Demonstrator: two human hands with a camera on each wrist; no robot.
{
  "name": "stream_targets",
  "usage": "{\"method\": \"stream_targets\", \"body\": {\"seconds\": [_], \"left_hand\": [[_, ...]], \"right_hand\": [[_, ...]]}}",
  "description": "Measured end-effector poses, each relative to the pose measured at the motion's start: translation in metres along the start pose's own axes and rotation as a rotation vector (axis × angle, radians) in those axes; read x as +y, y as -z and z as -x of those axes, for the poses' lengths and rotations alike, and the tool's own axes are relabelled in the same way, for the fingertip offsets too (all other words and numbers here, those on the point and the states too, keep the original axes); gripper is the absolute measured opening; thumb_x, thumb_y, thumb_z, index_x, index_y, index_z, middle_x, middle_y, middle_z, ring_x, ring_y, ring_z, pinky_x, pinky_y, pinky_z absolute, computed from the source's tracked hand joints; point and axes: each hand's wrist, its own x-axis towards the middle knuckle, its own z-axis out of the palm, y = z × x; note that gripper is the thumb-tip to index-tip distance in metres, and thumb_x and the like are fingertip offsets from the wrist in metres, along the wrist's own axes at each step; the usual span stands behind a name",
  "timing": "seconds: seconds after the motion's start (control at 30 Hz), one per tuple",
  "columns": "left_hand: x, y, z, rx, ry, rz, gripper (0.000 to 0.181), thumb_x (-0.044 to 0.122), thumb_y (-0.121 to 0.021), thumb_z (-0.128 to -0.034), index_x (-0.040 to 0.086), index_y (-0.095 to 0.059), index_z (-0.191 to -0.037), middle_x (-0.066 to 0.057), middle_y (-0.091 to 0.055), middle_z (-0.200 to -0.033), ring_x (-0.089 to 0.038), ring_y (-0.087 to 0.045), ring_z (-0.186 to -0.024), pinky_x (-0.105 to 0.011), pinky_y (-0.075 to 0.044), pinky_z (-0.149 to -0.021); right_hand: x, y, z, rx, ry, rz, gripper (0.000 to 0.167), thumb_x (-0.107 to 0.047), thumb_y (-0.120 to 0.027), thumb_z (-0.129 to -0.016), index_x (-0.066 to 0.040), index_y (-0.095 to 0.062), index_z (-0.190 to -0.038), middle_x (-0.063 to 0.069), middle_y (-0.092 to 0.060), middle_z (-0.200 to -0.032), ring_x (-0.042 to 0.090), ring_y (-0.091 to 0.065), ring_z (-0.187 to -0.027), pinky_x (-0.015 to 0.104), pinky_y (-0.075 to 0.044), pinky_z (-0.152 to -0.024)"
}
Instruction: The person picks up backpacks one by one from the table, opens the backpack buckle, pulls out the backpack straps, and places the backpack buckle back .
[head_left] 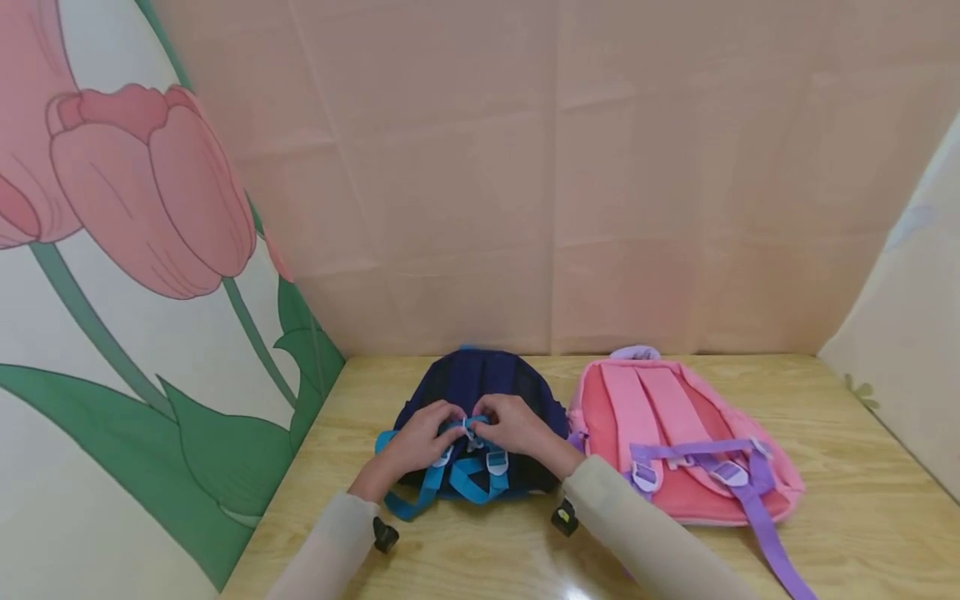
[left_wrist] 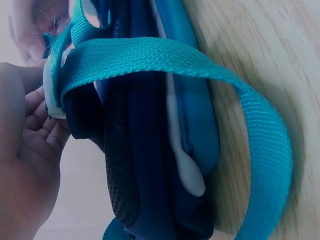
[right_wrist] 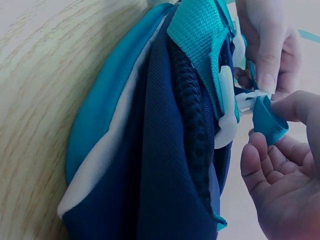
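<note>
A navy backpack (head_left: 480, 375) lies on the table with its straps facing up. Over its middle, both hands meet at a small white plastic buckle (right_wrist: 250, 99) on a blue webbing strap (right_wrist: 270, 122). My left hand (head_left: 423, 437) pinches at the buckle, its thumb tip against the white plastic in the right wrist view. From the other side, my right hand (head_left: 517, 429) pinches the folded blue strap between thumb and fingers. White strap adjusters (head_left: 497, 461) sit just below the hands, with loose blue webbing (left_wrist: 270, 145) looping toward the table. Some fingertips are hidden.
A pink backpack (head_left: 690, 442) with purple straps lies close on the right, beside the navy one. One purple strap (head_left: 772, 542) trails to the table's front. A beige cloth wall (head_left: 555, 208) rises behind the wooden table (head_left: 847, 467); a tulip-printed panel (head_left: 150, 192) stands left.
</note>
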Motion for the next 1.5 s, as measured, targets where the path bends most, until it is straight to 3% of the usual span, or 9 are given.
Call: {"method": "stream_targets", "body": {"seconds": [0.23, 0.6, 1.1, 1.37, 1.5], "left_hand": [[-0.0025, -0.0007, 0.0007, 0.01, -0.004, 0.014, 0.019, 0.02, -0.063, -0.1018, 0.008, -0.066, -0.116, -0.003, -0.065, -0.109, -0.017, -0.064, -0.1, -0.036, -0.055, -0.088], [-0.003, -0.0002, 0.0002, -0.025, 0.025, 0.004, 0.021, 0.021, -0.062, -0.1023, 0.008, -0.065, -0.118, -0.003, -0.064, -0.111, -0.016, -0.063, -0.103, -0.035, -0.054, -0.09], [-0.0036, -0.0021, -0.0001, -0.005, 0.007, 0.018, 0.02, 0.023, -0.061, -0.1029, 0.009, -0.066, -0.116, -0.002, -0.065, -0.109, -0.016, -0.064, -0.1, -0.034, -0.055, -0.088], [-0.0045, -0.0043, -0.0002, -0.015, 0.038, 0.018, 0.02, 0.022, -0.063, -0.1018, 0.009, -0.066, -0.118, -0.002, -0.065, -0.11, -0.014, -0.063, -0.101, -0.034, -0.054, -0.089], [-0.0049, -0.0058, -0.0004, -0.015, 0.038, 0.013, 0.02, 0.022, -0.063, -0.1021, 0.01, -0.066, -0.118, -0.001, -0.065, -0.111, -0.014, -0.063, -0.1, -0.034, -0.054, -0.089]], "right_hand": [[0.0008, 0.0026, 0.0006, 0.016, 0.004, 0.02, 0.006, -0.02, -0.072, -0.091, -0.014, -0.069, -0.092, -0.006, -0.063, -0.08, 0.009, -0.056, -0.071, 0.025, -0.049, -0.066], [0.002, -0.0018, -0.0005, 0.014, 0.043, 0.016, 0.01, -0.018, -0.072, -0.092, -0.012, -0.072, -0.1, -0.002, -0.067, -0.091, 0.012, -0.057, -0.077, 0.026, -0.051, -0.071], [0.0046, -0.0016, 0.0008, 0.019, 0.013, 0.009, 0.007, -0.017, -0.072, -0.09, -0.013, -0.069, -0.095, -0.004, -0.062, -0.084, 0.011, -0.055, -0.073, 0.025, -0.049, -0.066], [0.0036, -0.0059, -0.0015, 0.026, 0.063, 0.036, 0.011, -0.017, -0.073, -0.091, -0.01, -0.069, -0.099, 0.0, -0.064, -0.093, 0.014, -0.058, -0.083, 0.029, -0.052, -0.076], [0.0052, -0.0052, -0.0006, 0.031, 0.056, 0.04, 0.009, -0.016, -0.073, -0.091, -0.01, -0.069, -0.097, 0.0, -0.063, -0.092, 0.014, -0.057, -0.081, 0.029, -0.052, -0.075]]}}
